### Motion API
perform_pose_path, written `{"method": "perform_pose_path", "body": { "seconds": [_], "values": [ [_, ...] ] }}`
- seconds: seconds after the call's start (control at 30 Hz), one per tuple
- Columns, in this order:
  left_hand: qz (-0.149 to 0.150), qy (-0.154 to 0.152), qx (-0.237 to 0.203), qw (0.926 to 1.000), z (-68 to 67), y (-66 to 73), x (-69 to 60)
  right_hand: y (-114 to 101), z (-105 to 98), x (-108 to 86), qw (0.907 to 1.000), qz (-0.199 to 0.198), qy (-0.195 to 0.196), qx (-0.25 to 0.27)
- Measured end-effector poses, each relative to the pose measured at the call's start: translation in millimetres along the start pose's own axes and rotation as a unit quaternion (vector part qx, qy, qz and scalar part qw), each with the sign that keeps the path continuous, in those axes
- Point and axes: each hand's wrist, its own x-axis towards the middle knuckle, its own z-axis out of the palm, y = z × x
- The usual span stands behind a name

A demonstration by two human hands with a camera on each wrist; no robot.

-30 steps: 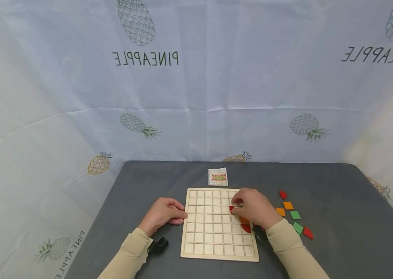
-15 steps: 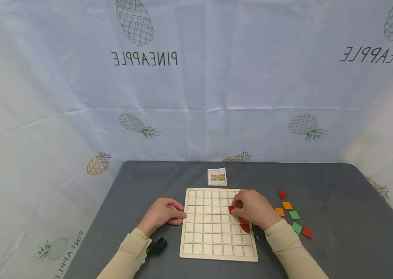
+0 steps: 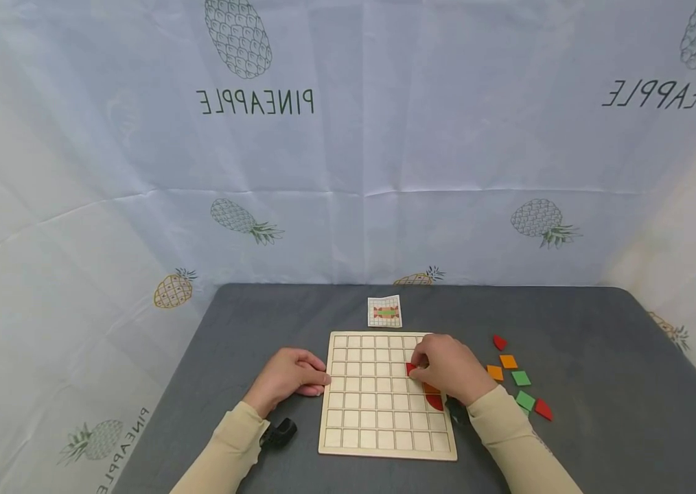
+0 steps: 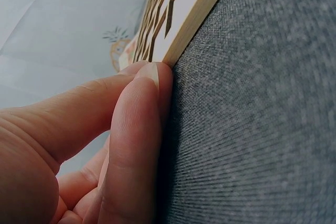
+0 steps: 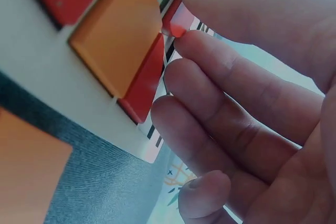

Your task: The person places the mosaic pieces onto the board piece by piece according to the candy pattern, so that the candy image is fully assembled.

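At the left edge of the wooden grid board (image 3: 368,401), the left hand (image 3: 286,379) rests on its side. Its thumb and a fingertip meet at the board's rim (image 4: 195,20) in the left wrist view and hold it. Over the board's upper right squares, the right hand (image 3: 451,367) pinches a small red piece (image 3: 410,369) between thumb and forefinger; the right wrist view shows this red piece (image 5: 177,20) on the board. Beside it lie an orange piece (image 5: 119,35) and a second red piece (image 5: 143,85). The palm partly hides the right column in the head view.
Right of the board lie loose red (image 3: 543,409), orange (image 3: 508,361) and green pieces (image 3: 521,378) on the dark table (image 3: 607,384). A small pattern card (image 3: 384,311) is behind the board. Pineapple-print cloth (image 3: 447,151) hangs behind the table.
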Motion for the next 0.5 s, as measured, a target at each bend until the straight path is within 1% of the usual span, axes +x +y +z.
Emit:
{"method": "perform_pose_path", "body": {
  "seconds": [0.17,0.27,0.4,0.5],
  "values": [
    [0.002,-0.001,0.0,1.0,0.8,1.1,0.8,3,-4,-3.3,0.9999,0.003,0.001,0.013],
    [0.004,-0.005,-0.001,1.0,2.1,1.3,0.3,10,-11,-8.4,0.9998,0.006,0.005,0.021],
    [0.003,-0.006,0.002,1.0,2.4,1.0,-0.5,29,-25,-19.5,0.9996,-0.006,0.013,0.024],
    [-0.002,0.005,0.009,0.9999,-0.4,1.0,-1.7,48,-39,-29.4,0.9995,-0.015,0.012,0.025]
  ]
}}
